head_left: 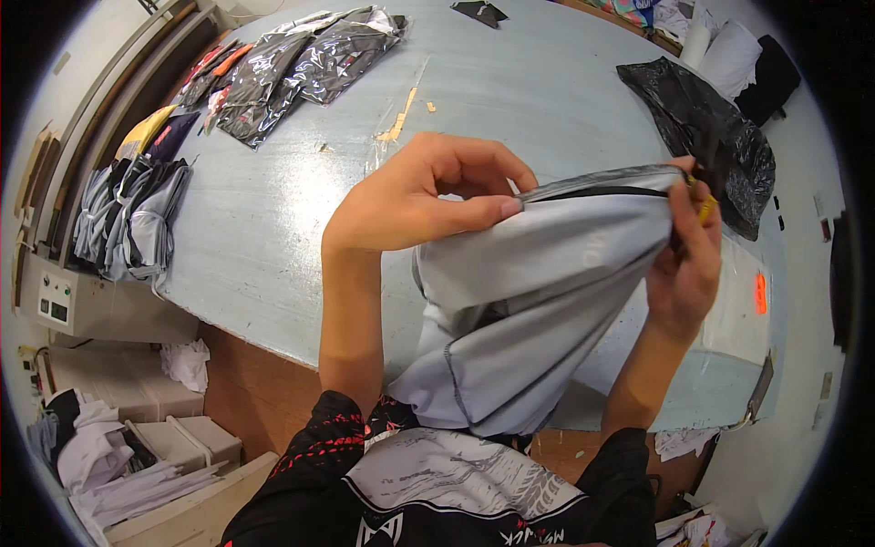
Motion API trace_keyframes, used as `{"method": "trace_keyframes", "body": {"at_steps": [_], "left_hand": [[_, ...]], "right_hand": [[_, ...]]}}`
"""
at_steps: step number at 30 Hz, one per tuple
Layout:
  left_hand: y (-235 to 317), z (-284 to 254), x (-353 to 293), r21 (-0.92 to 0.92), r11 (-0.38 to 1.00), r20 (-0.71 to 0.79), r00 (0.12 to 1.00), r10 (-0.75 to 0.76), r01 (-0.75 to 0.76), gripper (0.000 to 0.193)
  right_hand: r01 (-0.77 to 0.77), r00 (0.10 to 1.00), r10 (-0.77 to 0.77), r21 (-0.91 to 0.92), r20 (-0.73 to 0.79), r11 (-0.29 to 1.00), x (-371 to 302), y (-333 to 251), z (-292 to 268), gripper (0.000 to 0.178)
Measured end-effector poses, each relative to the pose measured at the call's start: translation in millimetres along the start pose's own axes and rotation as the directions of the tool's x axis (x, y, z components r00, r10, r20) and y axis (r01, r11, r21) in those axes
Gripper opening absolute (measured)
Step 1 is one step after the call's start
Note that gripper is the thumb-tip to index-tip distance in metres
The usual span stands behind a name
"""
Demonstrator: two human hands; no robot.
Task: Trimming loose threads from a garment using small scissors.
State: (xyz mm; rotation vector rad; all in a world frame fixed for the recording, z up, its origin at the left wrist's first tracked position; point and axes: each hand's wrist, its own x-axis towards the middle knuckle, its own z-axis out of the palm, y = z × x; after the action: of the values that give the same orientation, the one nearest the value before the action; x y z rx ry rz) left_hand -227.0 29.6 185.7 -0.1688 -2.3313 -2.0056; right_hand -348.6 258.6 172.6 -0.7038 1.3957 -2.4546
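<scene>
A light grey garment with dark seams and a black-trimmed edge hangs between my hands above the table's near side. My left hand pinches one end of the trimmed edge between thumb and fingertip. At the other end, my right hand closes on the fabric and keeps that edge stretched. A small yellow piece shows at my right fingers; its kind is too hidden to tell. The garment's lower part drapes down toward my body in loose folds.
The pale blue table has plastic-bagged dark garments at the far left and tied grey bundles at its left edge. A black plastic bag lies at the right. Boxes and white cloth stand at lower left.
</scene>
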Motion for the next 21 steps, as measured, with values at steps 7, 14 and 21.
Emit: {"method": "trace_keyframes", "body": {"at_steps": [7,14,21], "left_hand": [[-16,26,16,0.387,0.887,-0.043,0.956,0.289,-0.250,0.024],[-10,17,11,0.200,0.965,-0.282,0.933,0.223,-0.170,0.023],[-1,14,7,-0.075,0.982,-0.282,0.949,0.143,-0.171,0.015]], "right_hand": [[0.095,0.988,-0.103,0.073,0.115,0.993,3,-8,-17,0.018],[0.156,0.972,-0.174,-0.121,-0.160,0.980,3,-14,6,0.016],[0.187,0.982,-0.185,-0.131,0.022,0.974,2,-21,-16,0.021]]}}
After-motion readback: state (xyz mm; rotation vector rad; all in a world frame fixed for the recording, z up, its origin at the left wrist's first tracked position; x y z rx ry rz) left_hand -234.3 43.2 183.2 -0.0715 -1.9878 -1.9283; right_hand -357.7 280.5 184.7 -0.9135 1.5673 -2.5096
